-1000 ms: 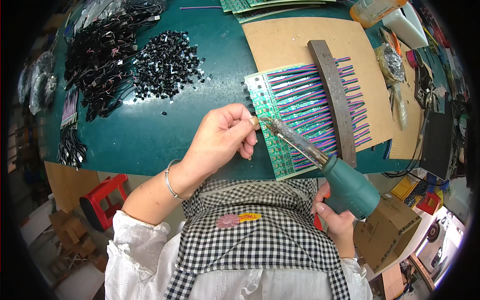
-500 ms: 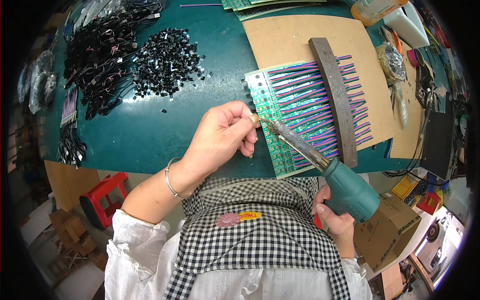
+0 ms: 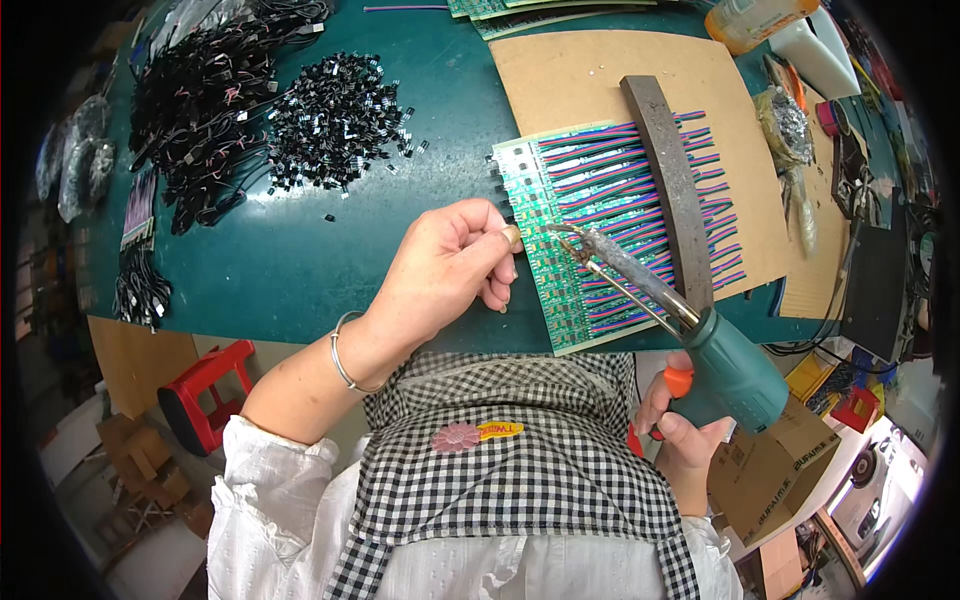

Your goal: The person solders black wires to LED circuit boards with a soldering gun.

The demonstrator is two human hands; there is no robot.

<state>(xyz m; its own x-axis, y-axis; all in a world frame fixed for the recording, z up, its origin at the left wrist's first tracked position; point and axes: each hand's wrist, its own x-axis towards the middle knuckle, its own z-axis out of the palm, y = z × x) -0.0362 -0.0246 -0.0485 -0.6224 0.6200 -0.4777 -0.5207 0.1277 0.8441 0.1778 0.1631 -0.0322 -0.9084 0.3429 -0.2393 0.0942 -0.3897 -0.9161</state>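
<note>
My right hand (image 3: 688,430) is wrapped round the green handle of a soldering gun (image 3: 735,375), with its orange trigger showing by my fingers. The gun's metal tip hangs over a green circuit board panel (image 3: 545,260), a little right of the panel's left edge. At that edge my left hand (image 3: 455,260) is closed in a pinch, thumb against forefinger; whatever lies between them is hidden. Small black parts stick out along the same edge above my fingertips. Rows of striped wires (image 3: 610,220) run rightward from the panel, under a dark metal bar (image 3: 665,180).
Brown cardboard (image 3: 740,200) lies beneath the panel. A heap of small black parts (image 3: 340,120) and bundled black cables (image 3: 200,110) cover the left of the green table (image 3: 300,280). More boards (image 3: 530,15), an orange-labelled bottle (image 3: 755,20) and tools stand at the back and right.
The soldering gun has drawn back to the right, its tip now away from my left fingertips. Its orange trigger has come into sight. My left hand stays in place.
</note>
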